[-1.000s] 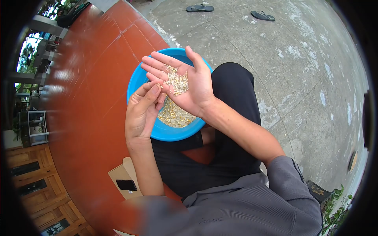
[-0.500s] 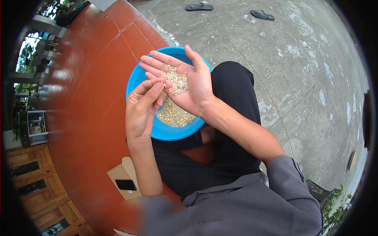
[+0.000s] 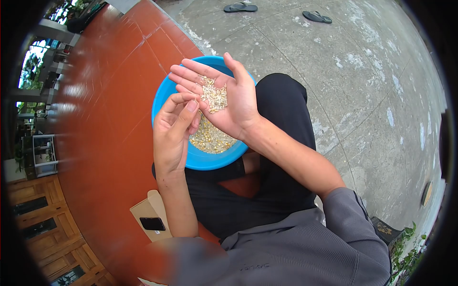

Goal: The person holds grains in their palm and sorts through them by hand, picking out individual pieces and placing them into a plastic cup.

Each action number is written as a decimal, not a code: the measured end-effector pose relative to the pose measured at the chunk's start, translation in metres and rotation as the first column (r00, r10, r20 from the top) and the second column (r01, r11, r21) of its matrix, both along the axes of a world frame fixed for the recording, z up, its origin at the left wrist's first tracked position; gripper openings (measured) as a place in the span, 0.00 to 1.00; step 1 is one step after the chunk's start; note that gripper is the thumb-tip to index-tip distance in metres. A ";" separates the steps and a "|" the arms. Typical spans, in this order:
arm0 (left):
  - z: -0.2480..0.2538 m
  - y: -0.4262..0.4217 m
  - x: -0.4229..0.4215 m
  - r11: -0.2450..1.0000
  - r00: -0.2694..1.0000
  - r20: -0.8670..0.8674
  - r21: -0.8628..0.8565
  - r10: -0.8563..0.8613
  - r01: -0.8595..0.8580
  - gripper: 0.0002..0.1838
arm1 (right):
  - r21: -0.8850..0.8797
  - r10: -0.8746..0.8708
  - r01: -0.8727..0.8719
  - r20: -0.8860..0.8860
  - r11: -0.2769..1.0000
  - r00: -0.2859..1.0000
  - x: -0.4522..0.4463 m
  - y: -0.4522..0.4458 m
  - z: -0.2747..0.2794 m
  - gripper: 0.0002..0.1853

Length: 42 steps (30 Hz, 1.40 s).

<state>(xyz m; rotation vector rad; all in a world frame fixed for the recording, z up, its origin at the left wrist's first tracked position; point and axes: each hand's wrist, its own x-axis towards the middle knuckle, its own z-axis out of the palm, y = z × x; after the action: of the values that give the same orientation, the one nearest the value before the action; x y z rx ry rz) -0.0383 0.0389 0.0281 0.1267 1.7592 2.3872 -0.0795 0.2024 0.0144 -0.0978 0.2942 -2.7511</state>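
Note:
Palm up above a blue basin [image 3: 206,162], my right hand [image 3: 237,102] carries a small heap of pale, husked-looking grains [image 3: 214,97]; its fingers are stretched out toward the upper left. Beside it, my left hand [image 3: 177,126] is closed in a pinch, thumb against fingers, at the edge of the right palm. A tiny grain shows at those fingertips, partly hidden. Inside the basin lies a layer of mixed yellow and whitish grains [image 3: 212,138]. Both hands cover part of the basin's opening.
Dark-trousered legs [image 3: 281,109] are folded around the basin. A black phone [image 3: 152,224] rests on brown cardboard [image 3: 143,209] on the red tiled floor [image 3: 109,143]. Two dark flip-flops [image 3: 241,7] lie on the grey concrete [image 3: 353,95]. Green leaves [image 3: 405,248] show at lower right.
My left hand's pinching fingers have shifted slightly, with the thumb tip a little higher and further right. The heap in my right palm looks much the same.

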 end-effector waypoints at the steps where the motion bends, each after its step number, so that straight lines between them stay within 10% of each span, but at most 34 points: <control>1: 0.000 0.000 0.000 1.000 1.000 -0.017 0.001 -0.006 0.006 0.10 | -0.002 0.002 -0.002 -0.001 1.000 1.000 0.000 0.000 0.000 0.49; 12: 0.010 -0.005 0.003 0.986 0.997 -0.065 -0.167 -0.031 0.020 0.08 | -0.041 0.009 -0.008 0.004 0.999 1.000 0.001 0.000 -0.001 0.48; 22: -0.007 -0.014 -0.018 0.643 0.773 -0.458 -0.441 0.440 -0.627 0.10 | -0.141 -0.133 0.128 -0.020 0.982 0.991 -0.018 0.022 -0.002 0.45; 33: -0.119 -0.024 -0.114 0.349 0.884 -0.369 -0.819 0.288 -0.456 0.13 | -0.091 -0.190 0.194 0.052 0.977 0.980 -0.021 0.025 0.000 0.44; 38: -0.107 -0.021 -0.112 0.310 0.853 -0.415 -0.805 0.317 -0.506 0.13 | -0.106 -0.200 0.202 0.033 0.974 0.979 -0.024 0.027 -0.001 0.44; 42: -0.071 -0.013 -0.095 0.535 0.826 -0.417 -0.629 0.379 -0.564 0.14 | -0.142 -0.168 0.171 0.035 0.975 0.985 -0.023 0.027 -0.003 0.43</control>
<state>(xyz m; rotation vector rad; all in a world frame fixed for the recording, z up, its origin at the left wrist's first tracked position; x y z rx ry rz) -0.1332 0.0260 -0.0425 -0.2348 3.0723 1.7250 -0.1029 0.2295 0.0112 -0.0830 0.0997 -2.9390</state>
